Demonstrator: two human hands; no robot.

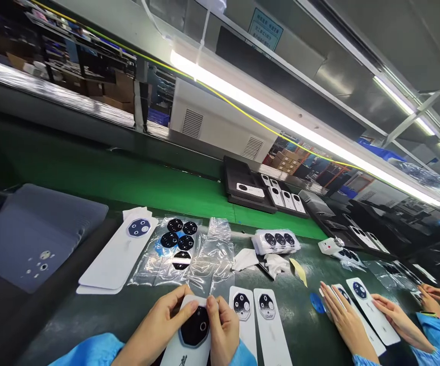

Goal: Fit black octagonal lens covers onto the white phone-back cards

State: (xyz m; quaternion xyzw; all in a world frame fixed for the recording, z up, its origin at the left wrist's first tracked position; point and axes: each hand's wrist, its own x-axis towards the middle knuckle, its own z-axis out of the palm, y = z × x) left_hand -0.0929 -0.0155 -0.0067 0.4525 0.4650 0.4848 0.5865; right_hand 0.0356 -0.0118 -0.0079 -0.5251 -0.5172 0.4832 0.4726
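A white phone back cover (178,353) with a black eight-sided camera lens plate (194,330) is between my hands, low in the view. My left hand (159,323) grips its left side, thumb on the plate's upper edge. On the other side, my right hand (223,325) pinches the cover by the plate's upper right corner; whether a small piece is between those fingers is hidden. Just right of my hands lie two more phone back covers (275,338) with silvery camera rings. Beyond my hands, several black lens plates (175,240) rest on clear plastic film (149,264).
White phone back covers (107,259) are stacked at left, near grey plastic sheets (33,229). Crumpled white paper (246,259) lies before a stack of packed lens plates (277,241). Black trays (239,175) stand behind. At right, a co-worker's hands (344,323) handle similar covers.
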